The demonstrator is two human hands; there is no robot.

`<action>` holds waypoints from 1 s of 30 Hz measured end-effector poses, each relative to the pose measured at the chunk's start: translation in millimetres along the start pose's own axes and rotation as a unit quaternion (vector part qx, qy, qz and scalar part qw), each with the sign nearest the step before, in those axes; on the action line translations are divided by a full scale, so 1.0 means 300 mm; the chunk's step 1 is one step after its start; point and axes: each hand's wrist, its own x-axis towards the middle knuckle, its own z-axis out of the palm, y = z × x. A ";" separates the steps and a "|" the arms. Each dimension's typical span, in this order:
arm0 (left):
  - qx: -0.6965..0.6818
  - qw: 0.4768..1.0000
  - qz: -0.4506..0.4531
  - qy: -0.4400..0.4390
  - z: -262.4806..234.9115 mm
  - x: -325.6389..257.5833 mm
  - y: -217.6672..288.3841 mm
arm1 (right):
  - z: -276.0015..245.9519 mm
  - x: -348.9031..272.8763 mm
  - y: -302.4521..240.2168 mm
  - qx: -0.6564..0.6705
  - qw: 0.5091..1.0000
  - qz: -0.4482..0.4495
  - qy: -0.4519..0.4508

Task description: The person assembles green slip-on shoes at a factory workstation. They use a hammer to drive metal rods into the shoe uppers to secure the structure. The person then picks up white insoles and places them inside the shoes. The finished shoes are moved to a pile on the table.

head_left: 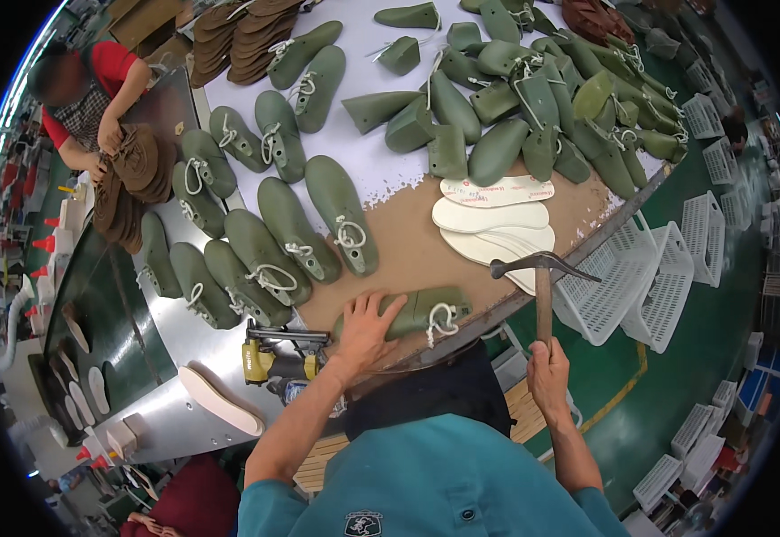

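My left hand (368, 333) is laid over a green shoe last (430, 311), holding it down on its side at the table's front edge. A white cord loop hangs from the last's right end. In my right hand (548, 376) is a hammer (544, 300), gripped by its wooden handle, its dark metal head raised off to the right of the last. Beside my left wrist lies a yellow and black nail gun (278, 362). Several white insoles (495, 215) are stacked just beyond the hammer.
Green lasts with cords stand in rows (287, 228) at the left, and more are heaped (497, 103) farther back. One loose insole (220, 400) rests on the metal surface. White plastic crates (609, 277) stand right of the table. At the far left, a co-worker (103, 107) handles brown shoe uppers (139, 166).
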 end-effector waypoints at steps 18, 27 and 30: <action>0.087 0.981 0.117 0.124 0.096 -0.108 -0.011 | 0.059 -0.016 -0.189 -0.357 0.909 -0.158 -0.144; 0.076 0.980 0.117 0.139 0.151 -0.161 0.002 | 0.064 -0.098 -0.152 -0.339 0.923 -0.131 -0.124; 0.075 0.982 0.117 0.128 0.150 -0.173 -0.001 | 0.066 -0.095 -0.149 -0.375 0.907 -0.114 -0.152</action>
